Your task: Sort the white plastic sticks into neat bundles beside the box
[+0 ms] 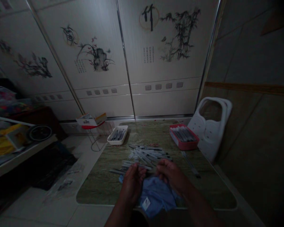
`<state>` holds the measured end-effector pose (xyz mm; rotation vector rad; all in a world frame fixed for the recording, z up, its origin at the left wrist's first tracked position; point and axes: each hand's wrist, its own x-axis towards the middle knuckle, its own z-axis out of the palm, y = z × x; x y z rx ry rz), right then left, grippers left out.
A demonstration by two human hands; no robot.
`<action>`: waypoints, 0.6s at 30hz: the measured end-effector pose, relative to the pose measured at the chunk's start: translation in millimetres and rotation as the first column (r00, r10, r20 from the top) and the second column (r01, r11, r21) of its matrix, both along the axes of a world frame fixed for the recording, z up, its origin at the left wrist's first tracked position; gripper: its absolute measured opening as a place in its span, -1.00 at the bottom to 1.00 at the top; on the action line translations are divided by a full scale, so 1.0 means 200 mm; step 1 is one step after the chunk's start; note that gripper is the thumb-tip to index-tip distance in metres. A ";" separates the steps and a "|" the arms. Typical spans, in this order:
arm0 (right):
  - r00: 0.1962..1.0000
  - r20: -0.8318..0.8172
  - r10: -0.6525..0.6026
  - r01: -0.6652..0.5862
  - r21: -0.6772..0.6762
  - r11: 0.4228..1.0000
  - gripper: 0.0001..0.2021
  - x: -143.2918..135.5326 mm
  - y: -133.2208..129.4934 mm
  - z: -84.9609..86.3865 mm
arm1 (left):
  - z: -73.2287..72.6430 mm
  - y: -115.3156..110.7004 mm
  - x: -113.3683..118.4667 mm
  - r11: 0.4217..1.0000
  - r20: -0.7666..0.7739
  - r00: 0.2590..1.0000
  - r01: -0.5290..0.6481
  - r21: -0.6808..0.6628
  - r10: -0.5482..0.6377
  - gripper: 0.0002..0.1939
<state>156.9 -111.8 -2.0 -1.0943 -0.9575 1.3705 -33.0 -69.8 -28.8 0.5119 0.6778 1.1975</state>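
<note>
My left hand (133,179) is closed around a slim pale pen (145,167), which points toward the right hand. Just across from it, my right hand (169,171) has its thumb and fingers pressed together; whatever they pinch is too dark and small to make out. A pile of similar pens (149,154), clear-barrelled with dark ends, lies on the table just beyond both hands. Beneath my hands a crumpled blue cloth (158,195) with a white label drapes over the table's near edge.
On the green table (101,186) stand a white tray (114,142) of pens at left and a red tray (188,145) of pens at right. A slim clear item (191,165) lies near the red one. Beyond are a white folding chair (209,126) and a stool (88,127) bearing an open box.
</note>
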 end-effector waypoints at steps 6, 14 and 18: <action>0.716 0.435 -0.546 0.558 0.115 0.822 -0.78 0.26 0.04 -0.06 | -0.01 0.02 0.00 0.998 0.003 0.999 -0.040 -0.052 0.040 -0.80; 0.278 0.913 -0.300 0.284 0.221 0.933 -0.82 0.23 0.01 -0.11 | -0.02 0.03 0.00 0.997 0.016 0.998 -0.061 -0.045 0.061 -0.83; 0.216 0.952 -0.217 0.263 0.157 0.952 -0.85 0.19 0.02 -0.11 | -0.01 0.03 0.01 0.998 0.004 0.998 -0.056 -0.038 0.056 -0.82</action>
